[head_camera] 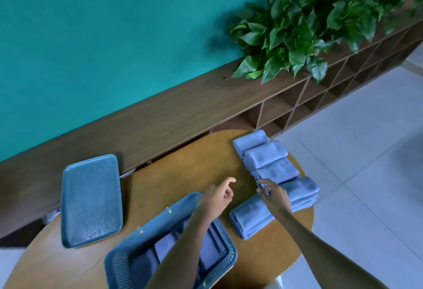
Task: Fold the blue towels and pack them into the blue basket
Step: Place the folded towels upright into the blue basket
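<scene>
Several folded blue towels lie in a row along the right side of the round wooden table (164,169): a far towel (250,141), two middle ones (265,153) (278,169), and a longer near towel (254,215). My right hand (273,194) lies over the near towel, its fingertips at the edge of the towel behind it; whether it pinches cloth is unclear. My left hand (217,197) hovers over bare table left of the towels, fingers loosely curled, holding nothing. The blue basket (119,263) stands at the near edge under my left forearm, with blue cloth inside.
A blue perforated lid (91,199) lies flat on the table's left side. Behind the table runs a long wooden shelf unit (183,105) against a teal wall, with leafy plants (309,27) on top. Grey floor tiles (366,151) lie to the right.
</scene>
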